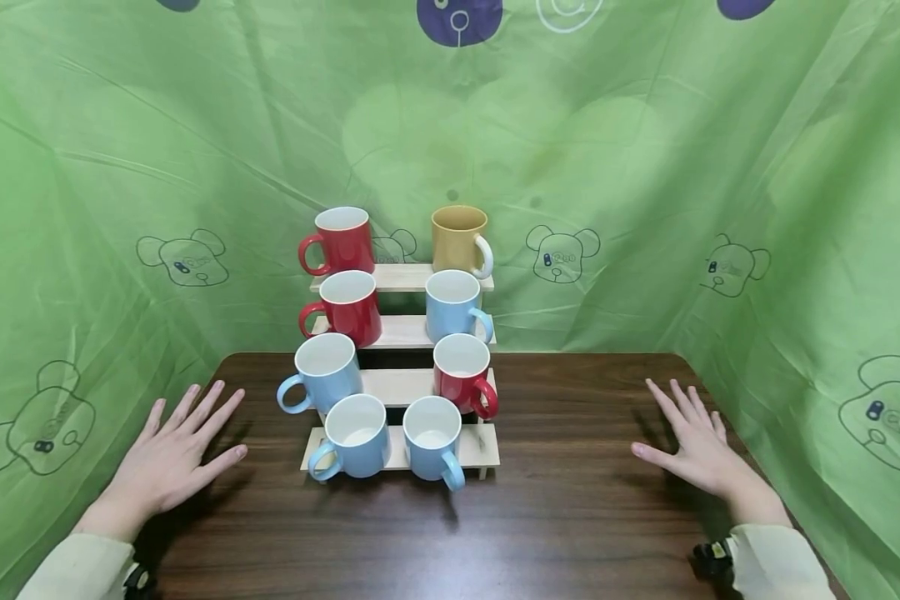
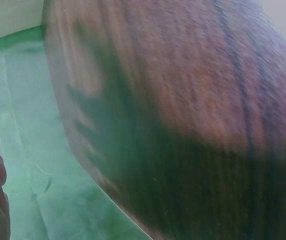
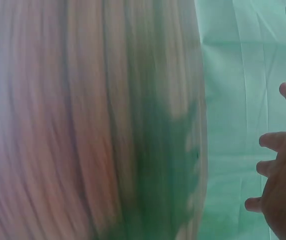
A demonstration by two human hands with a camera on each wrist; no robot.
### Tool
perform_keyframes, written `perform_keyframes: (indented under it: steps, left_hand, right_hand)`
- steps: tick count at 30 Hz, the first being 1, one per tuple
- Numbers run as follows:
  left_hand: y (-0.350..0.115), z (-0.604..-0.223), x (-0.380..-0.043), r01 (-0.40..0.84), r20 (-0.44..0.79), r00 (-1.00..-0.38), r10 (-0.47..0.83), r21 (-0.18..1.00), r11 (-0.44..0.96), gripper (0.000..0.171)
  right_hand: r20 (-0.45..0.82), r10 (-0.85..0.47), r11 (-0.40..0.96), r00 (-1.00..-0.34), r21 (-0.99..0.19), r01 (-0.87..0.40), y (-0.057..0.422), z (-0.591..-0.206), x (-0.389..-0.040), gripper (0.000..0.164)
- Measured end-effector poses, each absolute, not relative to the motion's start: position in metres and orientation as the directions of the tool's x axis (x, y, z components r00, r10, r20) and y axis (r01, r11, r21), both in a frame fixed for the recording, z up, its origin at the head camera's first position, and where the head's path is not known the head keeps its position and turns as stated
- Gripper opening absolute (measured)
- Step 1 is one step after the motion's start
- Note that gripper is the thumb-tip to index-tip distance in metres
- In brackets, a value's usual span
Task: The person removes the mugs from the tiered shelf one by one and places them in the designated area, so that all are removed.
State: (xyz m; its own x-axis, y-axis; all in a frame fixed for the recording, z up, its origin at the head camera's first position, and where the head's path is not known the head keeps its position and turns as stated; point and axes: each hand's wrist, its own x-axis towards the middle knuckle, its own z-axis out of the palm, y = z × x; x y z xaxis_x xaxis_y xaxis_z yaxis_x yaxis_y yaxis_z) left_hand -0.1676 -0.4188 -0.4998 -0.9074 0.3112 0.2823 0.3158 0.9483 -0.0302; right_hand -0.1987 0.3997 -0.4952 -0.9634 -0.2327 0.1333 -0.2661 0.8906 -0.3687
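Note:
Fingers spread and holding nothing, my left hand (image 1: 168,462) is over the table's left side, left of a tiered wooden rack (image 1: 397,385). My right hand (image 1: 693,450), also spread, is over the right side, well away from the rack. On the top tier stand a red mug (image 1: 348,242) and a tan mug (image 1: 453,242) with a white handle. Below them are a red mug (image 1: 356,315) and a light blue mug (image 1: 450,308). The third tier bears a blue mug (image 1: 330,379) and a red mug (image 1: 457,379). Two blue mugs, left (image 1: 360,446) and right (image 1: 427,446), share the lowest tier.
The dark wooden table (image 1: 570,517) has its back edge just behind the rack. Green cloth (image 1: 615,167) with bear drawings hangs around the back and sides. Both wrist views show the tabletop, hand shadows and part of each hand at the outer edge.

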Motion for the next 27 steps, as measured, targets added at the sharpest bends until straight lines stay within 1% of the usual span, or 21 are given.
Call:
perform_keyframes:
  steps: [5, 11, 19, 22, 27]
  left_hand:
    - [-0.415, -0.491, -0.172, 0.287, 0.263, -0.926, 0.271, 0.026, 0.958, 0.091]
    - [-0.412, -0.476, -0.18, 0.273, 0.258, -0.934, 0.247, 0.069, 0.96, 0.093]
    - [-0.408, -0.454, -0.193, 0.249, 0.263, -0.941, 0.211, 0.121, 0.961, 0.092]
    - [-0.403, -0.446, -0.198, 0.246, 0.275, -0.942, 0.195, 0.168, 0.955, 0.09]
    - [-0.389, -0.433, -0.204, 0.273, 0.3, -0.936, 0.185, 0.287, 0.918, 0.087]
  right_hand:
    - [0.153, -0.256, 0.855, -0.954, -0.424, -0.297, 0.376, -0.501, -0.2, 0.115]
    - [0.186, -0.295, 0.817, -0.937, -0.46, -0.348, 0.345, -0.505, -0.201, 0.116]
    - [0.238, -0.366, 0.712, -0.9, -0.551, -0.436, 0.301, -0.52, -0.206, 0.112]
    - [0.26, -0.358, 0.654, -0.897, -0.616, -0.44, 0.287, -0.524, -0.21, 0.11]
    - [0.296, -0.357, 0.523, -0.886, -0.722, -0.453, 0.264, -0.527, -0.217, 0.106]
